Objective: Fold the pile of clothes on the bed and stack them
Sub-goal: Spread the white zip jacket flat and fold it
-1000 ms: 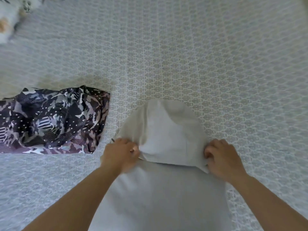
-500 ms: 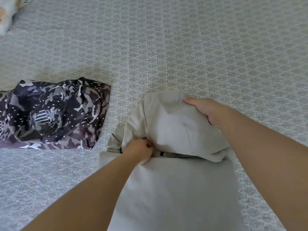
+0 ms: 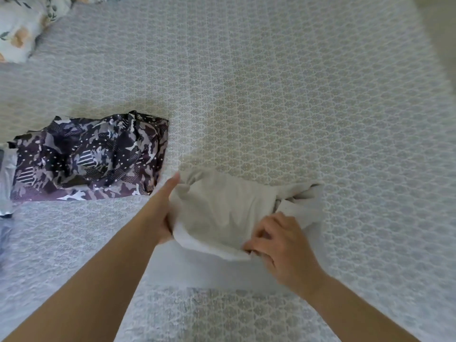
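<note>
The grey garment (image 3: 222, 213) lies bunched on the bed cover (image 3: 296, 107), near the middle. The left hand (image 3: 164, 213) grasps its 9 o'clock edge, fingers hidden underneath. The right hand (image 3: 278, 245) pinches its 5 o'clock edge. The camouflage garment (image 3: 91, 159) at 9 o'clock is partly cut off.

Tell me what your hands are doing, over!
Left hand and right hand both gripping the grey hoodie. Fold half done. Camo shirt lies apart, nothing blocking.
</note>
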